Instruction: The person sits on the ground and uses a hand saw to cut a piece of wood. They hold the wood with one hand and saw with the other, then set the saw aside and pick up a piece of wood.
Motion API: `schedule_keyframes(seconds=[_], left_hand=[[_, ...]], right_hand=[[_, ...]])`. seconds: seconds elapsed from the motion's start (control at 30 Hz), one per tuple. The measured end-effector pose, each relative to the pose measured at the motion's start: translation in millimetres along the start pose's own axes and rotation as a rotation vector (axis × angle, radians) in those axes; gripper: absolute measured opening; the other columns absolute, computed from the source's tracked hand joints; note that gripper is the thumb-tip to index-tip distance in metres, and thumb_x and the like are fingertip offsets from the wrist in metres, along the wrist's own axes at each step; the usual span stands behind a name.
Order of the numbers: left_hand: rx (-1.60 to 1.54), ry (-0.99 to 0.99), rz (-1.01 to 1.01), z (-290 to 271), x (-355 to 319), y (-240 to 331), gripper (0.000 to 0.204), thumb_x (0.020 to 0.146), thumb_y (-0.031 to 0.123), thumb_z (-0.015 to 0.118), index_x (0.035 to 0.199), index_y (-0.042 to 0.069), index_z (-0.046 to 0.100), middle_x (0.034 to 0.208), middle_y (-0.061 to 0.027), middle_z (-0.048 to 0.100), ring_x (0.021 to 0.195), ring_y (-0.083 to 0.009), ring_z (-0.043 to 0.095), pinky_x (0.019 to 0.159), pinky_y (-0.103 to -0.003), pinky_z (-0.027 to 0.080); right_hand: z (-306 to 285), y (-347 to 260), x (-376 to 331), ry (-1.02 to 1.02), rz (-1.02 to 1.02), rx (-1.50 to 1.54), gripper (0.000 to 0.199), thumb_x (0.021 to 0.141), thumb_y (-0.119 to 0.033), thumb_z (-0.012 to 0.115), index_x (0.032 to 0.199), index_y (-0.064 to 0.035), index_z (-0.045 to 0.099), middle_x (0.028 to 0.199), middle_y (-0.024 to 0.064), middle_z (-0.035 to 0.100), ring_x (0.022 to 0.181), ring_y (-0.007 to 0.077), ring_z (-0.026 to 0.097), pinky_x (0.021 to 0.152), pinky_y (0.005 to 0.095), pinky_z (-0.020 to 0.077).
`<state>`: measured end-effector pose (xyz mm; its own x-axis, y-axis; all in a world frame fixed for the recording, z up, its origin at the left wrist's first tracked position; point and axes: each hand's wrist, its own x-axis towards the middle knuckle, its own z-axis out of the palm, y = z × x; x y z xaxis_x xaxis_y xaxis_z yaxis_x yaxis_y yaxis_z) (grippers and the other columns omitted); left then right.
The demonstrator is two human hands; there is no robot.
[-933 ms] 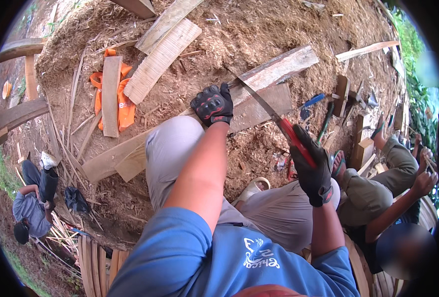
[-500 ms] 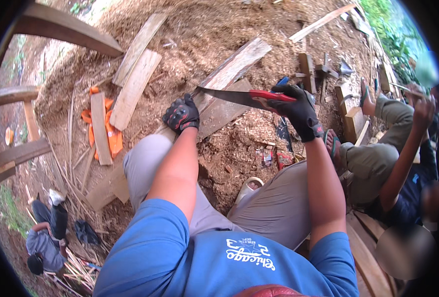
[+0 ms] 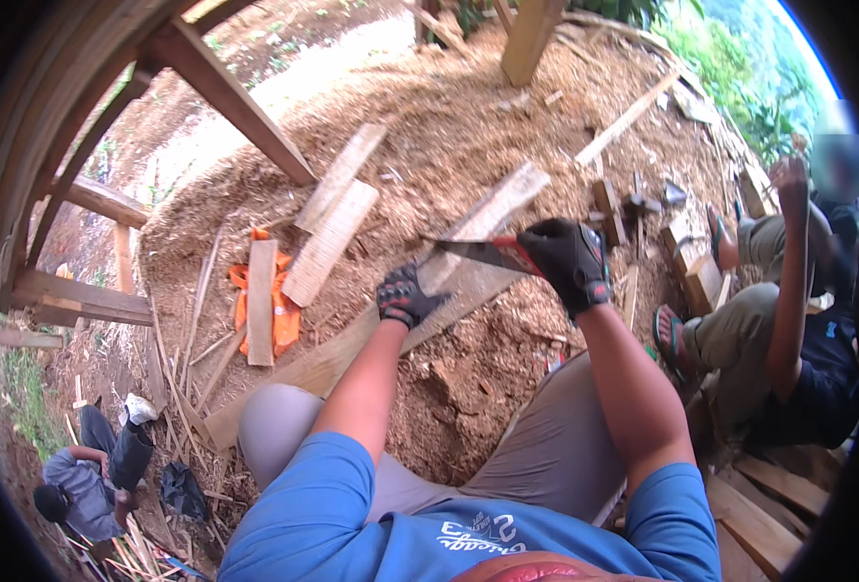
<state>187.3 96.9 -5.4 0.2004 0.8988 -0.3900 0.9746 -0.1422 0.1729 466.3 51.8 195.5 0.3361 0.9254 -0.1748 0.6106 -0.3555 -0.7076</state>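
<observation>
1. In the head view, the person's right hand [image 3: 565, 264], in a black glove with red trim, has its fingers closed around the red handle of a hand saw with a dark, tapering metal blade [image 3: 478, 254].
2. The saw's handle sits inside those fingers; the blade reaches leftward out of them, its narrow tip just beyond the left hand's fingers.
3. The blade crosses over a long, pale wooden plank with a whitish face [image 3: 499, 202]; whether its teeth touch the wood cannot be told.
4. The left hand [image 3: 408, 297], gloved alike, lies on the wood below and left of the blade tip. Its thumb points right, apart from the bent fingers; whether they grip an edge cannot be told.
5. A broader brown wooden board [image 3: 478, 289] lies beneath the blade and beside the left thumb.
6. Left of the hands, a short, narrow tan board [image 3: 261, 306] lies over a bright orange bag [image 3: 285, 312], near two overlapping light wooden boards.
7. At right, a co-worker in olive trousers [image 3: 740, 330] sits near wooden blocks; wood shavings cover the ground.
</observation>
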Motion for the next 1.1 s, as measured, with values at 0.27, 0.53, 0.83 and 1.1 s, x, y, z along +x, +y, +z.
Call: schedule_keyframes(seconds=[0.27,0.53,0.83,1.1], left_hand=[[-0.217,-0.17,0.149,-75,19,-53,0.108,0.073,0.059,0.081,0.16,0.008,0.043,0.146,-0.0254,0.062,0.134,-0.0384,0.063,0.113,-0.048,0.05],[-0.266,-0.31,0.154,-144,15,-146,0.105,0.071,0.058,0.084,0.158,0.012,0.048,0.145,-0.0253,0.064,0.134,-0.0418,0.062,0.115,-0.049,0.048],[-0.269,-0.192,0.109,-163,-8,-201,0.063,0.08,0.04,0.075,0.131,0.003,0.072,0.115,-0.0272,0.077,0.113,-0.0368,0.075,0.098,-0.045,0.057],[-0.062,-0.256,0.402,-133,13,-171,0.026,0.062,0.019,0.08,0.087,0.015,0.085,0.094,-0.0188,0.078,0.087,-0.0375,0.075,0.079,-0.044,0.059]], right_hand=[[-21,-41,-19,0.109,-0.156,0.253,0.015,0.092,-0.021,0.079,0.101,-0.0092,0.083,0.084,0.0065,0.078,0.071,0.0164,0.073,0.068,0.0304,0.0563],[-44,15,19,0.524,-0.385,0.304,0.021,0.102,-0.023,0.069,0.114,-0.0066,0.073,0.073,0.0038,0.065,0.06,0.0177,0.065,0.055,0.0324,0.053],[-38,144,78,0.411,0.222,1.04,0.035,0.103,-0.038,0.065,0.116,-0.0066,0.071,0.092,0.012,0.07,0.084,0.0272,0.068,0.074,0.0433,0.056],[-42,208,81,0.286,0.518,-0.442,0.053,0.094,-0.046,0.071,0.129,-0.0048,0.073,0.122,0.0222,0.075,0.119,0.0357,0.072,0.1,0.0482,0.0572]])
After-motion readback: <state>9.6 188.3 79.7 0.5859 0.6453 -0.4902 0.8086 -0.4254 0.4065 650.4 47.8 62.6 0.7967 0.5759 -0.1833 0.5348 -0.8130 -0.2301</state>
